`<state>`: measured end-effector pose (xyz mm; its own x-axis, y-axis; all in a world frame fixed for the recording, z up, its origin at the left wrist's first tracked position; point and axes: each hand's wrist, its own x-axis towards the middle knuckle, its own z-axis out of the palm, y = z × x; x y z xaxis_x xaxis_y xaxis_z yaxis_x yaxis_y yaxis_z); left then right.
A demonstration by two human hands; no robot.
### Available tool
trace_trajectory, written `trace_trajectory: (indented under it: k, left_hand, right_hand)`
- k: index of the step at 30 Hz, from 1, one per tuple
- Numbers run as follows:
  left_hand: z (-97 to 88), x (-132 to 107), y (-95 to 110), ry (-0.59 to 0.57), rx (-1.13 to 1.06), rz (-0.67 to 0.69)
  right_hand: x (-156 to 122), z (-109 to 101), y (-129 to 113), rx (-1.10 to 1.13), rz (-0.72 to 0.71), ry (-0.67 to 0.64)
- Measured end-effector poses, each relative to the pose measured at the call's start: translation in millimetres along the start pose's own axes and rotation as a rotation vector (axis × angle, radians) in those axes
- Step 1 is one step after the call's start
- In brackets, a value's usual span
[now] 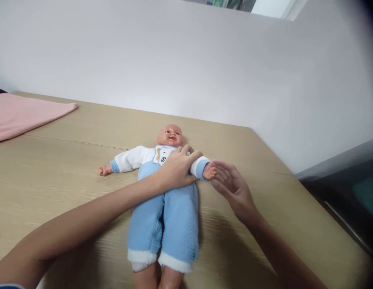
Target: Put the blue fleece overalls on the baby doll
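Observation:
A baby doll [171, 188] lies on its back on the table, head towards the wall, its lower legs cut off by the bottom of the view. It wears a white top with an animal face and blue fleece trousers with white cuffs. Across its chest reaches my left hand [178, 166], fingers and thumb closed round the upper sleeve [198, 165] of the doll's arm on the right. My right hand [234, 186] is beside the small doll hand [209, 171] at that sleeve's blue cuff. Its curved fingers and thumb are apart, their tips at the doll's hand. The doll's other arm [129, 159] lies stretched out to the left.
A pink cloth [29, 114] lies at the table's far left. The light wooden table [258, 241] meets a pale wall [138, 60] at the back. Past the table's right edge is a dark object [349, 192], blurred.

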<state>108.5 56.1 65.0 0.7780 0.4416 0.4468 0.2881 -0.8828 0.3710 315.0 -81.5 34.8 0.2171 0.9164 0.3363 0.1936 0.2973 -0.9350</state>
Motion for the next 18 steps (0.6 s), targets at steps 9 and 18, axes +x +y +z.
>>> trace_trajectory:
  k: [9, 18]
  left_hand:
    - [2.2, -15, -22, 0.342, -0.462, -0.064]
    - [-12.8, -25, -31, 0.491, -0.895, -0.372]
  right_hand:
    - [-14, -2, 36, -0.336, 0.096, -0.172]
    - [7, 58, 37, 0.078, 0.206, -0.166]
